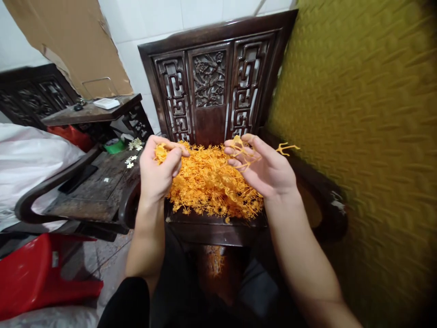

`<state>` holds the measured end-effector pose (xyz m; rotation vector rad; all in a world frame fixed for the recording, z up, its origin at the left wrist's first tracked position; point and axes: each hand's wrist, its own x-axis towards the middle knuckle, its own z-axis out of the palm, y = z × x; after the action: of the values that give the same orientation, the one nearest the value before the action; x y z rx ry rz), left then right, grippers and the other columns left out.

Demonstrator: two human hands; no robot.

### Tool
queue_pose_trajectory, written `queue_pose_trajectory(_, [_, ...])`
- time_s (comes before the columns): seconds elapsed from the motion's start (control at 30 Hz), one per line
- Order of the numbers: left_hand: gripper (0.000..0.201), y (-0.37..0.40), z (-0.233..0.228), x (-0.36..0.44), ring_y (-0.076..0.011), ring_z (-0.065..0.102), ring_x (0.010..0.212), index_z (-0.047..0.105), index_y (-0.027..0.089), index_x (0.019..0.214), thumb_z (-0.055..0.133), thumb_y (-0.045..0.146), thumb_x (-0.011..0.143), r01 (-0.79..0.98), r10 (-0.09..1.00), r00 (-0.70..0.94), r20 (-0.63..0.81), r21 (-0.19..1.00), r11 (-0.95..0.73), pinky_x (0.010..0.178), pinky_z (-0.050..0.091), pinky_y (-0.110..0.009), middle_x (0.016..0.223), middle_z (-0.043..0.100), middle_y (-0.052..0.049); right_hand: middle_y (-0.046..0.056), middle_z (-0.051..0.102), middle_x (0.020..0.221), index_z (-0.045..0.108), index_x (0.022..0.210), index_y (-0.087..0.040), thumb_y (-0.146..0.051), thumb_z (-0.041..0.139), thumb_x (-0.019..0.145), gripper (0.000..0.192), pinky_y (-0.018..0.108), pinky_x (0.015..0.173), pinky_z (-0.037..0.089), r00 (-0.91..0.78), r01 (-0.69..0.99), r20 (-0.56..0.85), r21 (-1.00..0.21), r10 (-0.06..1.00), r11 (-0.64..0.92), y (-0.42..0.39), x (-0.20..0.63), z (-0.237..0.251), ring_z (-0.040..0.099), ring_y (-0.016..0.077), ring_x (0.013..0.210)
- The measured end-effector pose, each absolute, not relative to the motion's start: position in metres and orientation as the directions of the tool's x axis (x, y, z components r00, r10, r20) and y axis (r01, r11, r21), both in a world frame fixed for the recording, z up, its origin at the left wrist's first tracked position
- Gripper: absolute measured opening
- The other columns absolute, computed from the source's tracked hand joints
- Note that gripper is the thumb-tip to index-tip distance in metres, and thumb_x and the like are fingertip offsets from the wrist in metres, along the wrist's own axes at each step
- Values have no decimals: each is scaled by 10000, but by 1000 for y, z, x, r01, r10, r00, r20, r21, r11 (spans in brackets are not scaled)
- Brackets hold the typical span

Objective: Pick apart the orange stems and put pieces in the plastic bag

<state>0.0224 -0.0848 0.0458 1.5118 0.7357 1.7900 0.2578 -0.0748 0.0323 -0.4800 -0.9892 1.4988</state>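
Note:
A large heap of thin orange branched pieces (205, 182), like plastic flower stems with small star-shaped tips, covers the seat of a dark carved wooden chair (209, 124). My left hand (157, 166) is closed round a small bunch of orange pieces (160, 152), held above the heap's left side. Over the right side, my right hand (266, 166) has its fingers curled on a few branched orange pieces (244, 152). One forked end (287, 148) sticks out past the back of that hand. Both hands are raised clear of the heap and apart from each other.
A yellow-green textured panel (358, 114) stands close on the right. To the left are another dark chair (92, 196) with pale flower-shaped bits (130, 160) and green tape (114, 146), a small table (85, 114), a white sack (30, 164) and a red plastic stool (37, 278).

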Motion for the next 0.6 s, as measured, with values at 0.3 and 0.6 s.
queue_pose_trajectory(0.3, [380, -93, 41, 43, -41, 356, 419, 631, 236, 882, 747, 597, 900, -206, 900, 173, 399, 909, -363, 363, 216, -218, 658, 488, 40, 60, 787, 1226, 749, 1047, -278, -473, 711, 897, 249, 453, 1034, 625, -302, -576, 252, -817, 919, 35, -76, 254, 30, 737, 231, 1194])
queue_pose_trajectory(0.6, [635, -98, 33, 48, -69, 387, 426, 542, 212, 711, 527, 812, 917, -29, 864, 176, 471, 880, -474, 376, 264, -240, 610, 463, 13, 54, 797, 1010, 774, 984, -243, -356, 868, 795, 240, 338, 713, 639, -316, -457, 323, -876, 892, 155, -96, 246, 32, 730, 171, 796])
